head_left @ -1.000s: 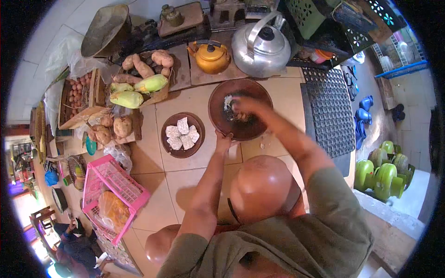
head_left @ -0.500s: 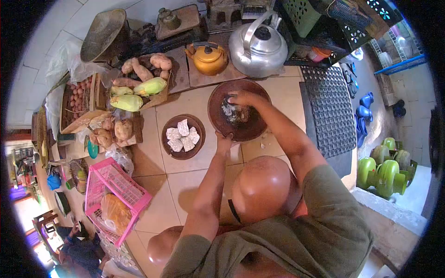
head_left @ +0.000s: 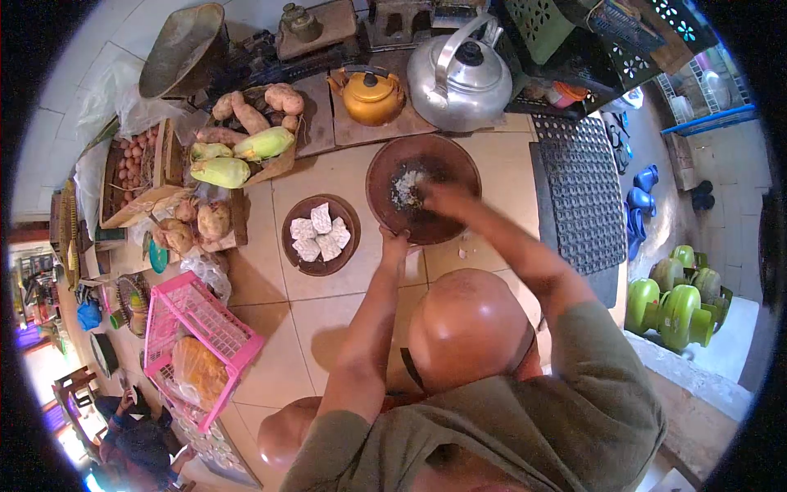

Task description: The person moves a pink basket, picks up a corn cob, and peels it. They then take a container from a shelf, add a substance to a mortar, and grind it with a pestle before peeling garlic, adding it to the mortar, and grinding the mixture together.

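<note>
A wide brown mortar bowl (head_left: pixel 384 184) rests on the tiled floor, with whitish, coarsely crushed bits (head_left: pixel 406 189) inside. My left hand (head_left: pixel 395 243) grips its near rim, fingers closed on the edge. Over the right part of the bowl, my right hand (head_left: pixel 449 202) is smeared by motion; its fingers and anything in them cannot be made out. Left of the mortar bowl, a smaller brown dish (head_left: pixel 300 264) bears several white, scored pieces that look like tempeh (head_left: pixel 320 218).
Behind stand a silver kettle (head_left: pixel 461 86) and a golden teapot (head_left: pixel 370 98). Corn (head_left: pixel 221 172) and sweet potatoes (head_left: pixel 249 115) lie at left, near a crate of eggs (head_left: pixel 131 168). A pink basket (head_left: pixel 243 348) is nearer; a black mat (head_left: pixel 578 197) lies right. Another person (head_left: pixel 139 443) sits lower left.
My right hand has shifted right and nearer within the mortar bowl, uncovering more of the whitish bits. My left hand keeps its hold on the rim. The view has shifted slightly.
</note>
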The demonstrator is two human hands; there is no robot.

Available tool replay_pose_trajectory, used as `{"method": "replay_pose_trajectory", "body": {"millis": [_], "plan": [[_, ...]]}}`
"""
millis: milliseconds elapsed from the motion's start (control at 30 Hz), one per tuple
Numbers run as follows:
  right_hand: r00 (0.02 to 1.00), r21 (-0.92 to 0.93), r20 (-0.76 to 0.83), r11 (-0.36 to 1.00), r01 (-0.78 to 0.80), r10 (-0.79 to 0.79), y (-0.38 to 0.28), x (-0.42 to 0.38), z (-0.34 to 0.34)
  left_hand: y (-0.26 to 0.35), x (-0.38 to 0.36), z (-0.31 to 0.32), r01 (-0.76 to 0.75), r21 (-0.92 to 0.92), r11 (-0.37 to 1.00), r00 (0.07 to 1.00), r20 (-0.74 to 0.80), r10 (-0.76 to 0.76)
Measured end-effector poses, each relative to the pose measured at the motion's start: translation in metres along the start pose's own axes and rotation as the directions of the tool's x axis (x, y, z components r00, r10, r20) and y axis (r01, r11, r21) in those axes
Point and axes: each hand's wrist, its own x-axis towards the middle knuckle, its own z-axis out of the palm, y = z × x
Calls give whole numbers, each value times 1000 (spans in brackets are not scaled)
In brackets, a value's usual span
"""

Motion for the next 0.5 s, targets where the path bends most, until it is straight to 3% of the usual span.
{"method": "replay_pose_trajectory", "body": {"millis": [33,67,133,200,267,300,367,400,467,500], "plan": [[985,-306,59,943,-135,160,-41,-22,15,-2,0,-3,13,-21,1000,999,33,-12],[945,-587,65,778,-224,321,-62,-31,20,-1,2,-5,23,-42,999,998,64,-20],[970,-649,-139,722,-241,198,-62,-22,25,5,-7,-3,45,-41,998,998,53,-42],[941,-219,68,925,-310,331,-48,22,-10,17,-8,1,50,-31,998,997,53,-49],[827,271,523,879,-392,208,0,64,-44,14,-12,6,37,-60,998,999,31,-35],[831,266,516,883,-386,208,-1,63,-52,13,0,5,28,-62,998,999,37,-26],[963,-107,135,970,-219,232,-16,41,-49,-7,11,-9,1,-15,1000,995,103,1],[970,-67,97,974,-217,223,-1,23,-6,-8,11,-8,0,-23,1000,995,103,3],[947,-143,141,952,-270,290,-68,-14,-4,-9,9,-7,-1,-19,1000,1000,4,1],[914,-265,128,902,-342,384,-85,-18,-1,-10,18,-8,-9,-28,1000,1000,0,9]]}}
